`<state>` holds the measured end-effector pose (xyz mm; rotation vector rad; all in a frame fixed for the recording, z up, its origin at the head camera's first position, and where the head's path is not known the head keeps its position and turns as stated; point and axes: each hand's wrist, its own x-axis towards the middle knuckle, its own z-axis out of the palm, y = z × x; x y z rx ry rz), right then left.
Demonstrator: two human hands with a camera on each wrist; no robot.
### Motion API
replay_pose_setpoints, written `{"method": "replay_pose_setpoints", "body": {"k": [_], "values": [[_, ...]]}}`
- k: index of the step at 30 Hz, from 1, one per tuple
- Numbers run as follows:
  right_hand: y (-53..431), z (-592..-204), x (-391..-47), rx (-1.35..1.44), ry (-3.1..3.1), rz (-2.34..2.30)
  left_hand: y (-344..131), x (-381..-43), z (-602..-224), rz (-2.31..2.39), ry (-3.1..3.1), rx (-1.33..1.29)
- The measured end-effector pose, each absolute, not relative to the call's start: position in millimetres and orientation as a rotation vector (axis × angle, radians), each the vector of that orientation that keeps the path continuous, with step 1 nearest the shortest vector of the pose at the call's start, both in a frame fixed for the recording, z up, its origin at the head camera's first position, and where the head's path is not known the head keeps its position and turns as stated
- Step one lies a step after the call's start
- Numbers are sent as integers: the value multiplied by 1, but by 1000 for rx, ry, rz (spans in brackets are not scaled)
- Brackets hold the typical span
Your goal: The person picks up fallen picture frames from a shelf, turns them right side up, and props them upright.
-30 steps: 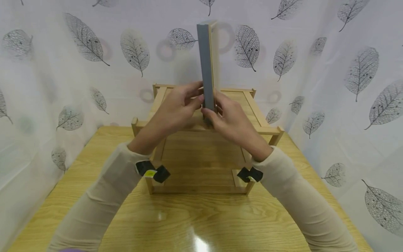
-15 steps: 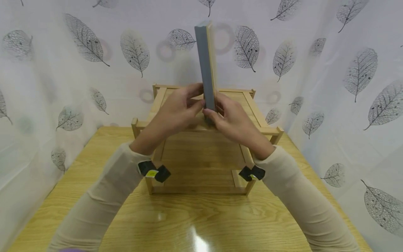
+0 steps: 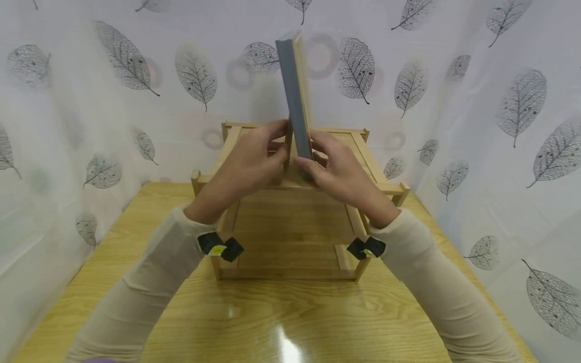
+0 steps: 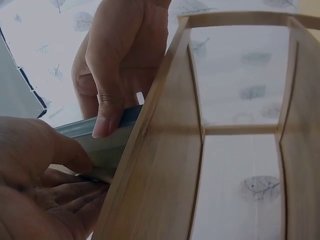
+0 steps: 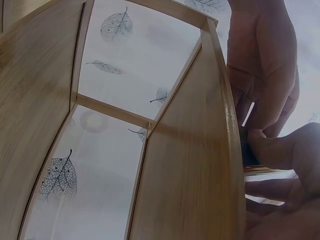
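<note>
A thick book (image 3: 292, 91) with a blue-grey spine stands upright on the top board of a wooden two-tier rack, near its front edge. Its top leans to the left. My right hand (image 3: 342, 171) grips its lower part, thumb on the spine and fingers along the right side. Left of the book, a thin brown upright piece (image 3: 288, 143) shows between it and my left hand (image 3: 247, 161), whose fingers and thumb close on that piece; its kind cannot be made out. In the left wrist view, the right thumb (image 4: 104, 120) presses the book's spine.
The wooden rack (image 3: 290, 275) stands on a wood-grain table (image 3: 254, 322), with corner posts rising above the top board. A lower board sits under it. Behind and on both sides hangs a white leaf-print curtain (image 3: 436, 101).
The book's top has tilted further to the left. A gap has opened between its lower spine and my left hand, showing the thin brown piece. Both hands have stayed nearly in place.
</note>
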<state>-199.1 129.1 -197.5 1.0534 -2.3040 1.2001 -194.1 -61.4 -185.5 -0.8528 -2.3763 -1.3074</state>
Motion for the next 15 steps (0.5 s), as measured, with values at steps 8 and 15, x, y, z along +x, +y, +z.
{"method": "replay_pose_setpoints", "body": {"k": [8, 15], "values": [[131, -196, -200, 1045, -2315, 1258, -65, -193, -184, -1181, -2421, -801], [131, -194, -201, 1034, -2341, 1261, -70, -192, -184, -1055, -2436, -781]]}}
